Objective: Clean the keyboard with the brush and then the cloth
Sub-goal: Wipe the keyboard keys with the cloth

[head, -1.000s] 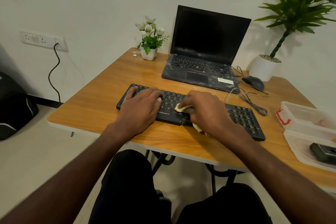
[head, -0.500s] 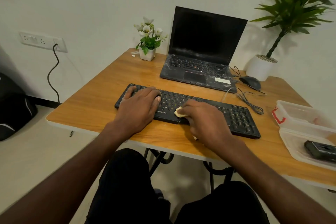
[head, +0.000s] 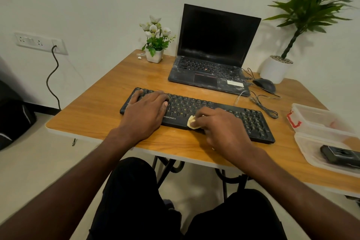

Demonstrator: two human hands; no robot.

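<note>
Right hand (head: 222,128) apparently pinches cloth (head: 191,122) against keyboard (head: 251,121); left hand (head: 148,109) lies flat, fingers straight, on it.

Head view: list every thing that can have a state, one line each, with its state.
laptop: lid open, screen dark.
keyboard: flat on the table, both hands on it.
left hand: flat, pressing the keyboard's left end.
right hand: fingers curled on the cloth.
cloth: bunched, against the keyboard's front edge.
plastic box: open, lid off.
</note>
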